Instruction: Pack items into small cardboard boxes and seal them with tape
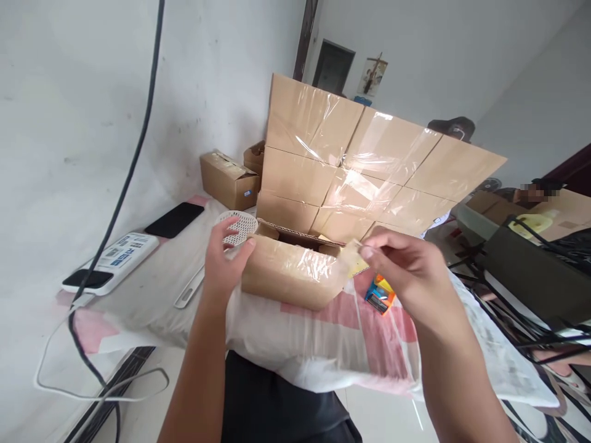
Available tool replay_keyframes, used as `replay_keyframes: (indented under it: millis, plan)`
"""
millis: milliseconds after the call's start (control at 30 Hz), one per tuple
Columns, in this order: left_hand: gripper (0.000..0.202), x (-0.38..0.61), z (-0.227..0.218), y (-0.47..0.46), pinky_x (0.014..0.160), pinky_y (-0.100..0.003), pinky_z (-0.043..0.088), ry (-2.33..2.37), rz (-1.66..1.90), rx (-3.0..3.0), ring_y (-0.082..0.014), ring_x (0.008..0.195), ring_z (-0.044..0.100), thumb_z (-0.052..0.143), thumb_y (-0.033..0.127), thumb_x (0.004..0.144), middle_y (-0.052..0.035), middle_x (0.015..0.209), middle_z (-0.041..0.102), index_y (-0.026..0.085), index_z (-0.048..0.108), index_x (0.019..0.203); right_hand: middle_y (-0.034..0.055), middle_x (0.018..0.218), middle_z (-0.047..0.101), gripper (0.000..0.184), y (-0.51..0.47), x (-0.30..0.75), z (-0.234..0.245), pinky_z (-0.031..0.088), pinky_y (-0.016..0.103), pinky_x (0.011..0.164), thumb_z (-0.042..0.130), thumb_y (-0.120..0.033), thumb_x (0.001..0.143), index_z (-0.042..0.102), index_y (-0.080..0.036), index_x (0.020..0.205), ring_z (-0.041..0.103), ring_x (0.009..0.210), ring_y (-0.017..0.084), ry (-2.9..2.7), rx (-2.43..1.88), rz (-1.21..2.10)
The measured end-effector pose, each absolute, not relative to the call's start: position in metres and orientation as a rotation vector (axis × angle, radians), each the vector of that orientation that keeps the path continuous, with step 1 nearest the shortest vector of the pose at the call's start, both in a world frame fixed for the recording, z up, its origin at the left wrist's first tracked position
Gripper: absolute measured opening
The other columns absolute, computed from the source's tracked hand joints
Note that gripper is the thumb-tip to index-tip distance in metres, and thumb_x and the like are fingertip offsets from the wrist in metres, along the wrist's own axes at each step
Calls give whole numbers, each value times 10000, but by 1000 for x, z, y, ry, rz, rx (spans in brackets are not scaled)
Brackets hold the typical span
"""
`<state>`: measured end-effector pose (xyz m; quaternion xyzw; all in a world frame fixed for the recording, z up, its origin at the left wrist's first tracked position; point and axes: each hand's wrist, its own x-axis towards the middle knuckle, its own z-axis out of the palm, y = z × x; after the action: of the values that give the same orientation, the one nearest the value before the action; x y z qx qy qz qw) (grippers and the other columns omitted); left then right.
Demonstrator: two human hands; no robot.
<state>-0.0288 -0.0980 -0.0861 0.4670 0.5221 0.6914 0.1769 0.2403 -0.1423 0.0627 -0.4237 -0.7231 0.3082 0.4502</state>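
Note:
A small brown cardboard box sits in front of me, its top partly open and clear tape shining on its near side. At the box's left end is my left hand, fingers curved and apart, the thumb at the box's upper corner. Beside and behind those fingers lies a white perforated swatter, its handle pointing toward me. My right hand pinches a translucent strip that looks like clear tape, at the box's right end. A blue and orange packet lies below this hand.
A tall taped cardboard panel stands behind the box. To the left are a black phone, a white device with a cable and another small box. Another person is at far right, near a dark chair.

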Motion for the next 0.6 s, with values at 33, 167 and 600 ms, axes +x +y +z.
replay_keyframes:
  millis: [33,167,600]
  plan:
    - [506,-36,-85,-85,959,-353,496,1341,1850,1391,-237,1292,574,695,330,850,-43,1483,578,307,599,1347,-5,728,532,239,-138,228,67,400,264,541,767,-392,894,697,-192,783,471,587,113,-1827,-1046,858]
    - [311,-47,-87,-49,1112,-407,431,1030,1556,1511,-275,1340,556,656,328,865,-30,1410,644,290,714,1168,-15,688,551,232,-110,189,75,371,247,565,783,-381,848,715,-176,762,455,613,104,-1961,-1022,1142]
    - [436,-42,-116,-38,1112,-448,460,821,1697,1276,-294,1287,607,488,544,969,-77,1391,660,211,733,830,-65,485,393,152,-35,120,47,167,228,423,719,-303,807,629,-187,768,300,436,79,-2050,-1543,1314]
